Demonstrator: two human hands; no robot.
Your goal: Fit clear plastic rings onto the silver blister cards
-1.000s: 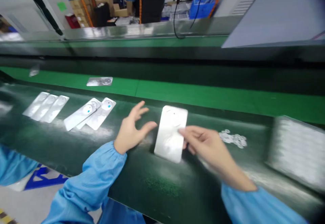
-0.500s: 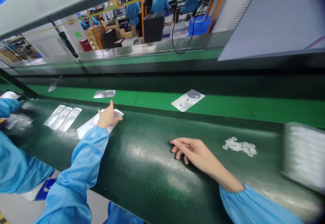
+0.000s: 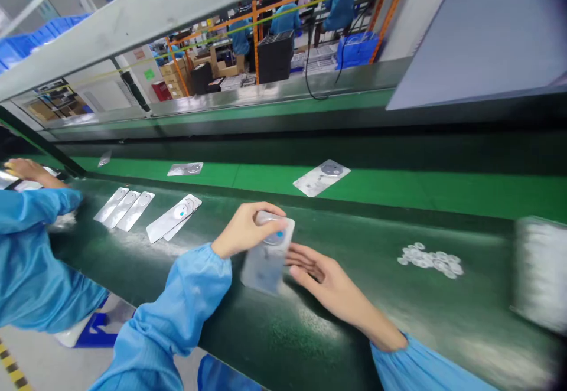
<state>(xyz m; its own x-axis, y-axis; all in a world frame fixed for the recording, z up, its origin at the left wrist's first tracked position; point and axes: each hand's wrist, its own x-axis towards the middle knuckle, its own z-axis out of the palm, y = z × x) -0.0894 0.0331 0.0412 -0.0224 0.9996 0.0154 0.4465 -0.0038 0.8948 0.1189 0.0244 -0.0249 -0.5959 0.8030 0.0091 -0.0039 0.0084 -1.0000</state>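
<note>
My left hand (image 3: 245, 230) grips the top end of a translucent rectangular plastic panel (image 3: 264, 261) with a round recess and a blue dot. It is blurred and tilted just above the dark green belt (image 3: 283, 326). My right hand (image 3: 321, 276) lies beside it, with spread fingers reaching the panel's right edge. Further left, several similar white strips (image 3: 124, 211) lie side by side, and a crossed pair (image 3: 173, 218) lies nearer my left hand.
A co-worker's blue sleeve (image 3: 31, 225) and hand (image 3: 26, 170) are at far left. A pile of small white discs (image 3: 429, 261) and a blurred stack (image 3: 543, 273) lie right. Two cards (image 3: 321, 178) rest on the green strip behind, before a grey metal panel (image 3: 491, 31).
My left hand has moved right from the strips, carrying a panel to the belt's middle. My right hand has moved left to meet it. The view has tilted slightly.
</note>
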